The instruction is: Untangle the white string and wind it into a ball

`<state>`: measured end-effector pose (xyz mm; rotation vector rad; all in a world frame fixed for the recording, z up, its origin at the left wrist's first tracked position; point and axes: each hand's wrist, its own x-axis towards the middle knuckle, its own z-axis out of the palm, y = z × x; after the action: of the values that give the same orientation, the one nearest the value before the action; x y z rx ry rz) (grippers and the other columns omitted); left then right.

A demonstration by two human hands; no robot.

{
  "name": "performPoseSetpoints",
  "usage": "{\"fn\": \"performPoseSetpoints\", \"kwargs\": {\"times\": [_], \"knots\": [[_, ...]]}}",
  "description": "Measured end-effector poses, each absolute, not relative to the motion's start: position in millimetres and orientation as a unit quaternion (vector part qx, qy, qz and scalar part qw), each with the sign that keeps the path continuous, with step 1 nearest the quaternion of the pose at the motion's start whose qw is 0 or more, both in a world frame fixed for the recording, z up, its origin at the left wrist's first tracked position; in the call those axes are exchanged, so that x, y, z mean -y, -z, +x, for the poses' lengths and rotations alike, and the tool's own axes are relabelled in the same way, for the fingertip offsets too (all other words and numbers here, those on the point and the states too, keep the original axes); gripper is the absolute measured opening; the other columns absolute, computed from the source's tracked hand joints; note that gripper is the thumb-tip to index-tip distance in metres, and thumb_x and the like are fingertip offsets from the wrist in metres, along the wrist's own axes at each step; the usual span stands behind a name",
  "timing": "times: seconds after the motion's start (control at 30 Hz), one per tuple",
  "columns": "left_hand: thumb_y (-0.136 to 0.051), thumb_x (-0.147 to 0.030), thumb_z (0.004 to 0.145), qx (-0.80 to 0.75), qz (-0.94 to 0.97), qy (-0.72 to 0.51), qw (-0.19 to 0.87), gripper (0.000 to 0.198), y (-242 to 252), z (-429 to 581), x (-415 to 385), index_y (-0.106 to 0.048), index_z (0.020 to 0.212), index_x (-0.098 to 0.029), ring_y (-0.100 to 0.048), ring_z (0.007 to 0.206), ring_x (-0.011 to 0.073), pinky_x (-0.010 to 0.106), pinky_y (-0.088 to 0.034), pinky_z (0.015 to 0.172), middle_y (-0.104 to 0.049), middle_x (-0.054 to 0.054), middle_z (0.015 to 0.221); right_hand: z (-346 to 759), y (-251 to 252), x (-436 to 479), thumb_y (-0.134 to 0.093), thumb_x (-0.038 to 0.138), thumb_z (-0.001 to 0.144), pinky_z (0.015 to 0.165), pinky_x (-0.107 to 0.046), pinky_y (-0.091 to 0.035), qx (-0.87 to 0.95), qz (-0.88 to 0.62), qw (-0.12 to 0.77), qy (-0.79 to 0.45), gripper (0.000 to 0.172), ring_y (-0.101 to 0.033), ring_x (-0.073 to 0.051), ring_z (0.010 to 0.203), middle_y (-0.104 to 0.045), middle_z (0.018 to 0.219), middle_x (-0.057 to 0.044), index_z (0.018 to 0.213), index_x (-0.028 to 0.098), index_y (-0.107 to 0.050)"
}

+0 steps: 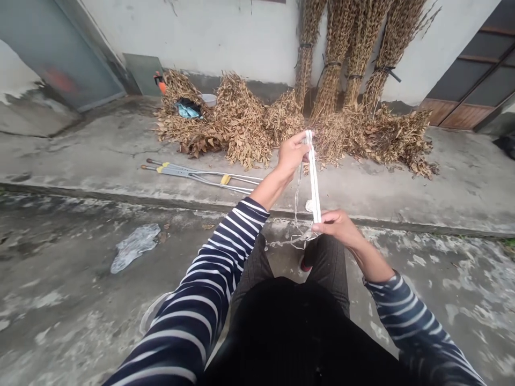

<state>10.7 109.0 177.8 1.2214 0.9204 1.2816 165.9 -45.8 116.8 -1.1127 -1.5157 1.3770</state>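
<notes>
A long, narrow white strip (314, 185) with a thin dark line along its length is stretched between my hands in front of my knees. My left hand (291, 155) pinches its upper end between thumb and fingers. The lower end is pinched by my right hand (337, 226), nearer to my body. Thin whitish strands (296, 206) hang below my left hand and lie tangled between my knees. Beside the strip shows a small round white thing (309, 205), whose kind I cannot make out.
Dry leafy stalks (245, 123) are heaped along the wall, and tied bundles (354, 59) lean upright there. A pair of crutches (201, 176) lies on the raised concrete ledge (100, 166). A clear plastic bag (135, 247) is on the lower ground at left.
</notes>
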Motion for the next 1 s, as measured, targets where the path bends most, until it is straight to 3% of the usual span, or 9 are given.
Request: {"fn": "performPoseSetpoints", "kwargs": {"times": [0.17,0.3,0.47,0.63,0.77,1.0], "knots": [[-0.061,-0.006,0.089,-0.425,0.477,-0.534,0.554,0.046,-165.3,11.1,-129.8,-0.069,0.133,-0.019,-0.065,0.064,0.0113,0.025,-0.056,0.067,-0.076,0.003,0.080,161.9,-118.1,77.6,-0.090,0.042,0.072,0.055,-0.027,-0.042,0.624,-0.383,0.325,-0.599,0.025,-0.053,-0.013,0.058,-0.066,0.064,-0.003,0.068,0.018,-0.082],[-0.061,-0.003,0.089,-0.438,0.457,-0.532,0.563,0.050,-158.1,15.3,-149.6,-0.069,0.134,-0.021,-0.067,0.067,0.0115,0.024,-0.054,0.067,-0.078,0.005,0.089,157.9,-128.5,95.5,-0.088,0.036,0.076,0.054,-0.026,-0.040,0.663,-0.303,0.279,-0.625,0.017,-0.052,-0.011,0.056,-0.065,0.062,-0.001,0.071,0.020,-0.083],[-0.063,-0.007,0.089,-0.447,0.455,-0.514,0.574,0.052,-158.2,23.0,-155.9,-0.066,0.139,-0.018,-0.067,0.065,0.0109,0.025,-0.055,0.069,-0.078,0.006,0.090,162.9,-136.6,92.9,-0.085,0.042,0.081,0.058,-0.027,-0.045,0.671,-0.332,0.276,-0.603,0.023,-0.055,-0.013,0.060,-0.067,0.065,-0.002,0.074,0.020,-0.083],[-0.065,-0.009,0.090,-0.394,0.484,-0.520,0.583,0.046,-173.4,28.0,-137.5,-0.067,0.136,-0.019,-0.067,0.070,0.0114,0.026,-0.056,0.073,-0.078,0.006,0.094,167.2,-106.7,68.1,-0.086,0.051,0.077,0.070,-0.029,-0.054,0.702,-0.349,0.221,-0.580,0.032,-0.065,-0.017,0.079,-0.073,0.091,-0.006,0.087,0.020,-0.085],[-0.064,-0.009,0.093,-0.367,0.513,-0.527,0.570,0.042,-183.4,29.3,-126.8,-0.068,0.133,-0.019,-0.068,0.071,0.0120,0.028,-0.056,0.073,-0.077,0.005,0.094,165.1,-79.7,49.7,-0.086,0.055,0.075,0.078,-0.030,-0.058,0.638,-0.380,0.264,-0.616,0.041,-0.072,-0.019,0.091,-0.077,0.102,-0.009,0.095,0.019,-0.084],[-0.063,-0.007,0.091,-0.409,0.492,-0.506,0.579,0.042,-168.4,29.9,-141.1,-0.067,0.132,-0.017,-0.067,0.068,0.0120,0.027,-0.055,0.072,-0.075,0.005,0.087,152.1,-108.8,58.1,-0.076,0.053,0.088,0.054,-0.024,-0.055,0.555,-0.364,0.412,-0.625,0.039,-0.073,-0.014,0.062,-0.076,0.072,-0.002,0.106,0.018,-0.079]]}}
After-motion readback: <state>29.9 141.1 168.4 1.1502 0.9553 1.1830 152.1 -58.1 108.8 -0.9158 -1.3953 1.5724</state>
